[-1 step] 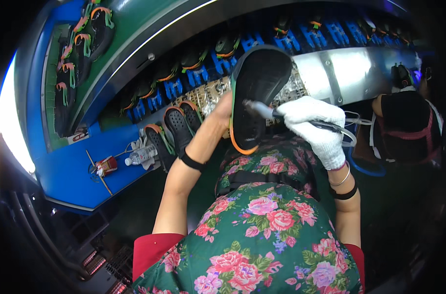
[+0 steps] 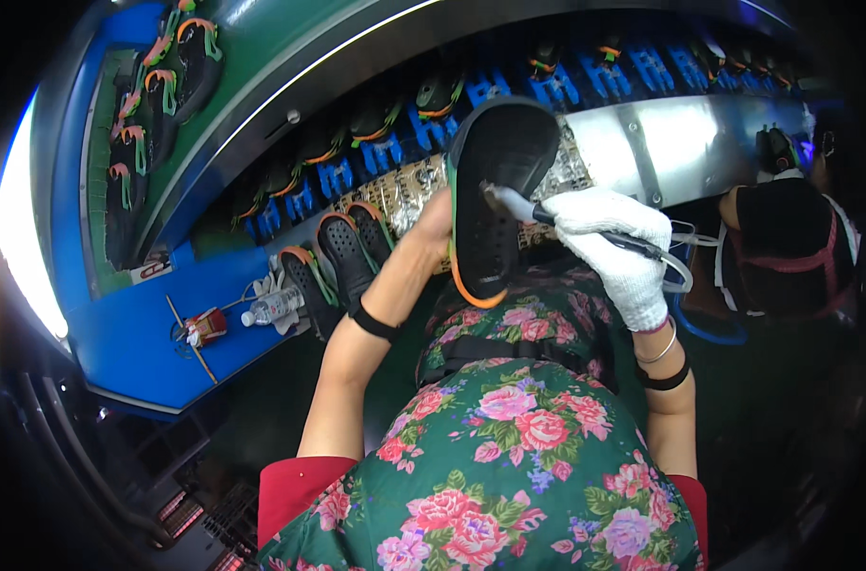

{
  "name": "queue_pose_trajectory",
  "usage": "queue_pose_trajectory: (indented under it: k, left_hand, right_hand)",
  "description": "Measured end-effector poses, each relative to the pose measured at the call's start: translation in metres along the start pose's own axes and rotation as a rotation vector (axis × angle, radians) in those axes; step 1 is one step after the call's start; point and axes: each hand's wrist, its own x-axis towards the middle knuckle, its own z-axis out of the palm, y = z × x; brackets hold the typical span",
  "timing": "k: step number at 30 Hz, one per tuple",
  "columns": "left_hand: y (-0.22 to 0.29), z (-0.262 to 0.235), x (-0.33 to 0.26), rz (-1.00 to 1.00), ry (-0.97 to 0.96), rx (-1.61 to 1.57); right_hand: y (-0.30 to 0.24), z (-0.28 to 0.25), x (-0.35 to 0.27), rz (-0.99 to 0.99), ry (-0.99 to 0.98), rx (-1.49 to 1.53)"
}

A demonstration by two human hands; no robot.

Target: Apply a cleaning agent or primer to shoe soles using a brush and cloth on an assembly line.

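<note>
A black clog sole (image 2: 499, 143) with green and orange edging is raised before me, its flat dark face toward me. My left hand (image 2: 435, 217) grips its left edge, with the fingers hidden behind it. In a white knitted glove, my right hand (image 2: 615, 233) is closed around the dark handle of a brush (image 2: 516, 204). The brush tip touches the dark face near its middle. A pale hose (image 2: 678, 274) hangs beside the brush hand.
Several black clogs (image 2: 338, 243) lean on the blue table (image 2: 138, 333), near a clear bottle (image 2: 273, 306) and a small red packet (image 2: 205, 326). Behind runs a row of blue holders (image 2: 380, 152) with shoes. Another person (image 2: 789, 238) is at right.
The clog sole sits slightly lower in the picture. Against its face, the brush tip has shifted a little upward and to the right. Both hands keep their hold.
</note>
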Motion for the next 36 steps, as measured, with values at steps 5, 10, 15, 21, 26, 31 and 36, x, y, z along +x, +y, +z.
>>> queue_pose_trajectory:
  k: [5, 10, 15, 21, 26, 31, 36]
  left_hand:
    - [-0.024, -0.007, -0.011, 0.150, -0.016, 0.183]
    - [-0.019, 0.009, -0.024, 0.044, 0.083, 0.474]
    - [-0.027, 0.006, -0.029, 0.126, -0.004, -0.367]
    - [-0.035, 0.016, -0.035, 0.174, -0.240, -0.574]
    - [-0.056, 0.019, -0.015, 0.237, -0.002, -0.360]
    - [-0.057, 0.057, -0.013, 0.104, -0.228, -0.618]
    - [-0.066, 0.049, -0.016, 0.078, -0.117, -0.481]
  right_hand:
    - [-0.002, 0.002, 0.004, -0.150, -0.008, -0.110]
    - [-0.002, 0.003, 0.002, -0.321, -0.099, -0.300]
    - [-0.016, 0.016, -0.010, -0.313, -0.013, -0.332]
    - [-0.027, 0.011, -0.002, -0.359, 0.040, -0.353]
    - [-0.039, 0.007, 0.011, -0.462, 0.030, -0.460]
    - [-0.052, 0.010, 0.022, -0.508, 0.044, -0.558]
    - [-0.041, 0.009, 0.010, -0.426, -0.011, -0.769]
